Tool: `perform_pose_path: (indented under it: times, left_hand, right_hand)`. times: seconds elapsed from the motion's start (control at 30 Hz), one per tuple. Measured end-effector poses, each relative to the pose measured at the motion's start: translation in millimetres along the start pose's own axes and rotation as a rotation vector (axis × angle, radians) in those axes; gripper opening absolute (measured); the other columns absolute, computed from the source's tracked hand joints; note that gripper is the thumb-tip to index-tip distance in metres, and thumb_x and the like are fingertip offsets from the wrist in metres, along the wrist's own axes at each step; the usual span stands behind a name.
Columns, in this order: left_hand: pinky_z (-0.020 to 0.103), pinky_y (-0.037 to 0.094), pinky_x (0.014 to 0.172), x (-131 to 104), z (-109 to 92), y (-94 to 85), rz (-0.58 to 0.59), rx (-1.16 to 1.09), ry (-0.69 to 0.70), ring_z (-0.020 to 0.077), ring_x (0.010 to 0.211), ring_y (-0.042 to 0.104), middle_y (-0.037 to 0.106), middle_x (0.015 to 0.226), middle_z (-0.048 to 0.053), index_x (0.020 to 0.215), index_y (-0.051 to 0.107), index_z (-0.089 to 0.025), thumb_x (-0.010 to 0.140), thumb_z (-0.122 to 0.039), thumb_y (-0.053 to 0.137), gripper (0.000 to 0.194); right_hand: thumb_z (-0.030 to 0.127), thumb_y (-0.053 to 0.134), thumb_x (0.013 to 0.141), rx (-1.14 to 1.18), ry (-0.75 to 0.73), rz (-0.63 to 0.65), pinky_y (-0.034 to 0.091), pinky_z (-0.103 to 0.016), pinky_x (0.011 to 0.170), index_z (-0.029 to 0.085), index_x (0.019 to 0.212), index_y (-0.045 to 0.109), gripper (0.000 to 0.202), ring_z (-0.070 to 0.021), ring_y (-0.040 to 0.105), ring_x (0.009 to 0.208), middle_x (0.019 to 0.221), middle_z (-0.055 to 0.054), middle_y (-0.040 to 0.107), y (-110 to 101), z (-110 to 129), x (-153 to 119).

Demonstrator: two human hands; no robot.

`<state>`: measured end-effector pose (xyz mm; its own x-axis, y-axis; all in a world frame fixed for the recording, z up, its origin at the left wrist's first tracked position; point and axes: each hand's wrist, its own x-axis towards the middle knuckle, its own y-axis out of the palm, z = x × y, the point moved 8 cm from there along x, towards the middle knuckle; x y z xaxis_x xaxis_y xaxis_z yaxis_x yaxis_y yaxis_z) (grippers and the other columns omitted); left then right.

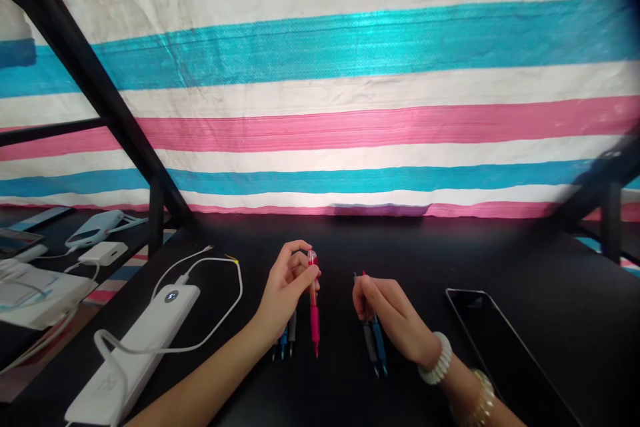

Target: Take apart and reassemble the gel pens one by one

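Near the middle of the black table, my left hand (290,287) pinches a pink pen (315,323) by its upper part, tip pointing toward me. Partly under that hand lie several pens (284,341), dark, blue and grey, side by side. To the right, my right hand (385,307) has its fingers closed around the upper parts of a grey pen (369,343) and a blue pen (380,345), whose tips also point toward me. A small red end shows above the right fingers; which pen it belongs to is hidden. Bracelets circle the right wrist.
A white power bank (135,353) with a looped white cable (241,287) lies at the left. A black phone (510,353) rests at the right. Chargers and devices sit beyond the left frame bar (107,97). Striped sheeting (350,133) hangs behind the table (420,247).
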<state>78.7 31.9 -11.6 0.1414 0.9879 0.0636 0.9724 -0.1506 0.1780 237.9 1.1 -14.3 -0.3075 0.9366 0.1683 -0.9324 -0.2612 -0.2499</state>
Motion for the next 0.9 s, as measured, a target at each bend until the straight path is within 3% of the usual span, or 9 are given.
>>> perform_pose_path:
  times: [0.33, 0.9]
  left_hand:
    - [0.027, 0.052, 0.060, 1.1, 6.3, -0.8, 0.032, -0.089, -0.031, 0.0136, 0.065, 0.062, 0.057, 0.077, -0.005, 0.101, 0.045, -0.024, 0.080, -0.021, 0.068, 0.031]
    - [0.022, 0.045, 0.052, 1.9, 4.7, -2.6, 0.030, -0.107, -0.060, 0.0113, 0.054, 0.058, 0.059, 0.068, -0.005, 0.103, 0.048, -0.023, 0.078, -0.019, 0.066, 0.032]
  right_hand:
    - [0.050, 0.031, 0.101, 0.009, 0.002, -0.001, 0.038, -0.026, 0.056, 0.017, 0.063, 0.055, 0.055, -0.0133, 0.049, 0.057, 0.058, -0.001, 0.052, -0.6, -1.3, 0.4]
    - [0.053, 0.032, 0.100, -0.001, 0.028, 0.001, 0.039, -0.026, 0.056, 0.017, 0.064, 0.056, 0.056, -0.0138, 0.050, 0.057, 0.059, -0.001, 0.053, 0.0, -3.5, -1.5]
